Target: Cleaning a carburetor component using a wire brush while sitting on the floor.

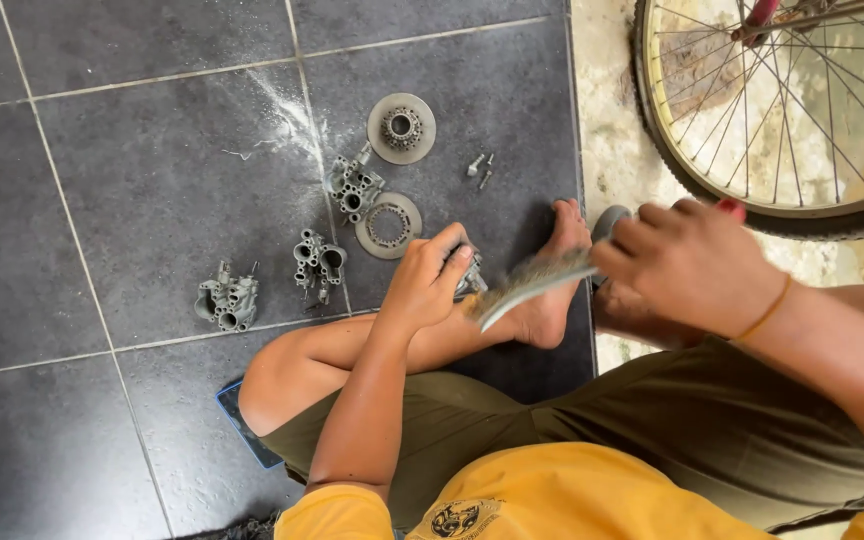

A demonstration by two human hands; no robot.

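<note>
Though dusty, grey tiles (pixel 132 200) around brush (pixel 532 283)

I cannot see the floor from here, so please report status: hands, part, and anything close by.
Left hand grips small metal part. Right hand holds wire brush against it. Carburetor bodies and round discs on tiles beyond; bicycle wheel at right.

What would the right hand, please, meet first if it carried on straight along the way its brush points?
The right hand aims its bristled wire brush leftward at the small grey metal part gripped in the left hand; that part comes first, seemingly already touching the bristles, though depth is unclear.
</note>
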